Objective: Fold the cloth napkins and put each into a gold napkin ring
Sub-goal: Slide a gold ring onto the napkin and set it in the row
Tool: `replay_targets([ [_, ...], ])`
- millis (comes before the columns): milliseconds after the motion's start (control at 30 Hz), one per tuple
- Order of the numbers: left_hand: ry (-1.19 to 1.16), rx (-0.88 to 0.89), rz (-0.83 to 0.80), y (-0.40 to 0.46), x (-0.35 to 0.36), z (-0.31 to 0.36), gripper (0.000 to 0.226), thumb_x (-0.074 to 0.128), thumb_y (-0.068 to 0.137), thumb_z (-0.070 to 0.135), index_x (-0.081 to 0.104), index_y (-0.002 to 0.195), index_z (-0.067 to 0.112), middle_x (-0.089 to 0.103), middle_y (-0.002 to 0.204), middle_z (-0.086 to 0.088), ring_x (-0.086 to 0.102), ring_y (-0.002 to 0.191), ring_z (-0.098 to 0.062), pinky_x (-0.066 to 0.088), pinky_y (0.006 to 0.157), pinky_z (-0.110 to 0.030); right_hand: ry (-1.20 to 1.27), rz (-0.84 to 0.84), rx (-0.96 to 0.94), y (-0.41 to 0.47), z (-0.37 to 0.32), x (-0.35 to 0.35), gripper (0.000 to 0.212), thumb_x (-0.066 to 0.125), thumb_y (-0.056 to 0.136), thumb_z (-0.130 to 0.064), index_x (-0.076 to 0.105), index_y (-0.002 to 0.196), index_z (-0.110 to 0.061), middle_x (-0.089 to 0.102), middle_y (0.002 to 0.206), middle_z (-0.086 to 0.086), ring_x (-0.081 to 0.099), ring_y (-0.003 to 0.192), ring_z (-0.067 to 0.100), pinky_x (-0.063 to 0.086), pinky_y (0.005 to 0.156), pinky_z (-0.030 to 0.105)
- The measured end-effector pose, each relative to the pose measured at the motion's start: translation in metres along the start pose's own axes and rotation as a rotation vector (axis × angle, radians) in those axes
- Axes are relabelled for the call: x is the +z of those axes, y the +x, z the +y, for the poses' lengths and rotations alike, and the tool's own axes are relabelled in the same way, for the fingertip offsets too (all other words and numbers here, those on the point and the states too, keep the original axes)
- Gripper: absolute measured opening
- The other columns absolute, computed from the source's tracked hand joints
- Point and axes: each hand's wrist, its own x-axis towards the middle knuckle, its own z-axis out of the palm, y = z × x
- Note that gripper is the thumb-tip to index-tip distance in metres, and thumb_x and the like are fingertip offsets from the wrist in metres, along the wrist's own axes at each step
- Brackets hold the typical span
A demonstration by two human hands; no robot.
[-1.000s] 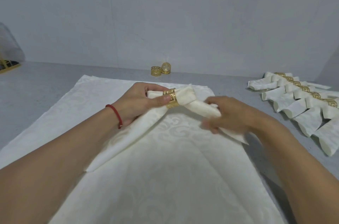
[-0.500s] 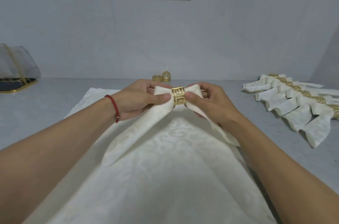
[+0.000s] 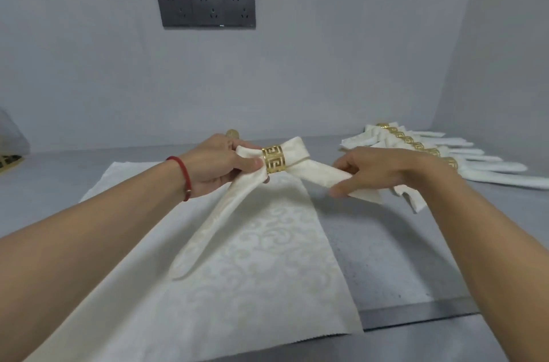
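Note:
A folded cream napkin [image 3: 315,171] is threaded through a gold napkin ring [image 3: 273,159] and held above the table. My left hand [image 3: 222,162] pinches the napkin just left of the ring, thumb on top. One tail hangs down to the left over a flat cream napkin [image 3: 261,266] spread on the table. My right hand [image 3: 377,168] holds the other tail out to the right, fingers curled round it.
A row of several finished napkins in gold rings [image 3: 421,151] lies at the right. A spare gold ring [image 3: 232,133] peeks out behind my left hand. A dark socket panel [image 3: 205,7] is on the wall. A gold-edged object [image 3: 9,161] sits far left.
My right hand left the ring and slid right along the napkin's right tail. The ringed napkin now sits further right, and the view has tilted up.

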Motion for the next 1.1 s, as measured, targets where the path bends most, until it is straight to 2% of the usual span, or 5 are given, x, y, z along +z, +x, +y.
replay_targets([
  [100, -0.013, -0.019, -0.070, 0.012, 0.039, 0.004, 0.029, 0.063, 0.092, -0.004, 0.064, 0.120, -0.006, 0.070, 0.113, -0.025, 0.070, 0.105, -0.036, 0.059, 0.086, -0.031, 0.284, 0.200, -0.048, -0.026, 0.015, -0.004, 0.039, 0.065, 0.090, -0.063, 0.072, 0.115, -0.034, 0.073, 0.110, -0.016, 0.067, 0.105, 0.005, 0.052, 0.094, 0.030],
  [533, -0.084, -0.033, -0.305, 0.093, 0.216, 0.010, 0.028, 0.068, 0.090, 0.005, 0.069, 0.118, -0.001, 0.074, 0.110, -0.012, 0.070, 0.093, -0.020, 0.057, 0.081, -0.029, 0.449, 0.576, 0.082, -0.098, 0.131, -0.013, 0.033, 0.070, 0.095, -0.043, 0.069, 0.106, -0.012, 0.069, 0.080, 0.020, 0.058, 0.061, 0.013, 0.048, 0.069, 0.031],
  [700, 0.024, -0.071, -0.167, 0.126, 0.274, -0.004, 0.039, 0.078, 0.079, 0.015, 0.069, 0.111, -0.005, 0.074, 0.105, -0.016, 0.072, 0.093, -0.023, 0.059, 0.091, -0.041, 0.327, 0.691, 0.229, -0.111, 0.187, -0.015, 0.028, 0.069, 0.093, -0.038, 0.067, 0.089, -0.011, 0.068, 0.075, 0.001, 0.062, 0.063, 0.015, 0.053, 0.062, 0.035],
  [867, 0.238, -0.005, -0.007, 0.156, 0.319, -0.018, 0.024, 0.080, 0.067, 0.030, 0.064, 0.066, 0.012, 0.068, 0.070, -0.003, 0.070, 0.075, -0.023, 0.060, 0.085, -0.047, 0.182, 0.722, 0.348, -0.110, 0.242, -0.016, 0.029, 0.066, 0.095, -0.039, 0.067, 0.087, -0.011, 0.070, 0.084, 0.007, 0.060, 0.073, 0.020, 0.046, 0.068, 0.035],
  [1100, 0.386, 0.092, 0.180, 0.190, 0.351, -0.012, 0.013, 0.079, 0.078, 0.027, 0.078, 0.088, 0.018, 0.075, 0.086, 0.002, 0.072, 0.086, -0.017, 0.059, 0.079, -0.028, -0.032, 0.963, 0.516, -0.089, 0.270, 0.000, 0.021, 0.057, 0.095, -0.032, 0.064, 0.107, -0.015, 0.067, 0.107, 0.007, 0.059, 0.099, 0.031, 0.047, 0.086, 0.045],
])
